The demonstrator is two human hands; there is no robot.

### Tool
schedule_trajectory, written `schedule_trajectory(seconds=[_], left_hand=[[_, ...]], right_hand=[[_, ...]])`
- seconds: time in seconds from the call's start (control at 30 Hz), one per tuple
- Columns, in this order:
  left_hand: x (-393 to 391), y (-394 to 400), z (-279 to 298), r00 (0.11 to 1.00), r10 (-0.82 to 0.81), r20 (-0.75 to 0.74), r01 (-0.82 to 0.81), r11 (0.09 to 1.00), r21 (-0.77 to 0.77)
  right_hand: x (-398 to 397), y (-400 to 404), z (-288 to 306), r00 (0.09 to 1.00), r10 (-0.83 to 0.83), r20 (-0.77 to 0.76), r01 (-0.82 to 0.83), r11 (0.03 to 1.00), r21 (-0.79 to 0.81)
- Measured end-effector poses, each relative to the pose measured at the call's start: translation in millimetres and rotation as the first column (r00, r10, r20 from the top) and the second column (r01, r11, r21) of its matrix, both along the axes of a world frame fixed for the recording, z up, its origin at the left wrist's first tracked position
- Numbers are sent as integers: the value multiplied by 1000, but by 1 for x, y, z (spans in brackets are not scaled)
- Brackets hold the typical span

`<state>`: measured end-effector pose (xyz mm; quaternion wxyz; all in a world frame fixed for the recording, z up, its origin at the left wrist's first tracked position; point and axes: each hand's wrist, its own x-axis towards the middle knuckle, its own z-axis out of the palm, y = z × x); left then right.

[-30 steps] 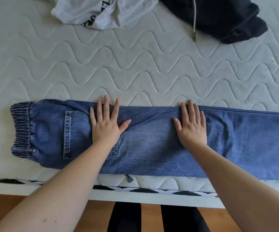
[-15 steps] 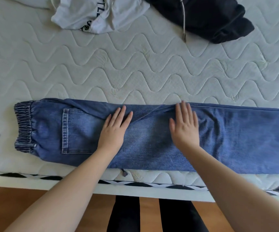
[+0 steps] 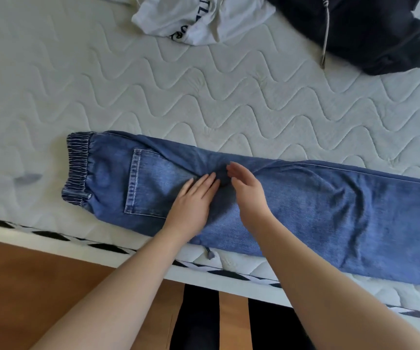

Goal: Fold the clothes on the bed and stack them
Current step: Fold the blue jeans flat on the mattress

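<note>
**Smoothing the jeans flat before the next fold**

The long blue denim jeans with an elastic waistband (image 3: 292, 210) lie lengthwise along the near edge of the white quilted mattress of the bed (image 3: 204, 102), legs laid one on the other, waistband to the left. The left hand (image 3: 193, 200) rests flat on the seat area just right of the back pocket, fingers straight, gripping nothing. The right hand (image 3: 248, 190) hovers or brushes just beside it, tilted on edge with fingers relaxed; its grip is likewise loose and empty.

To do this well, press out the crease at the crotch and sweep outward along the legs, keeping the edges aligned. The near edge sits close to the mattress side, so heavy denim may slip off.

A crumpled white printed shirt (image 3: 199, 18) and a dark hooded garment with a drawstring (image 3: 370, 31) wait unfolded at the far side.
</note>
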<state>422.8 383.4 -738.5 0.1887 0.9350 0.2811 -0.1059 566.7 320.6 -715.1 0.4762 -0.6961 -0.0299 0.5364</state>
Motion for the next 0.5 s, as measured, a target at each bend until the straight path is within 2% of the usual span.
schedule_trajectory(seconds=[0.13, 0.23, 0.3, 0.37, 0.5], left_hand=[[-12, 16, 4, 1000, -25, -5, 25, 999, -44], [-30, 42, 14, 985, 130, 110, -127, 991, -30], [-49, 67, 19, 959, 235, 160, -240, 971, 12], [-72, 95, 21, 916, 349, 198, -369, 927, 72], [-120, 137, 23, 757, 620, 207, -645, 760, 83]], right_hand=[[8, 7, -3, 996, -37, -85, 32, 998, -62], [14, 16, -2, 996, -10, -93, 1, 996, -93], [16, 17, 1, 993, 83, -88, -90, 992, -86], [19, 15, 5, 982, 166, -94, -173, 982, -71], [19, 19, 7, 965, 185, -184, -192, 981, -22]])
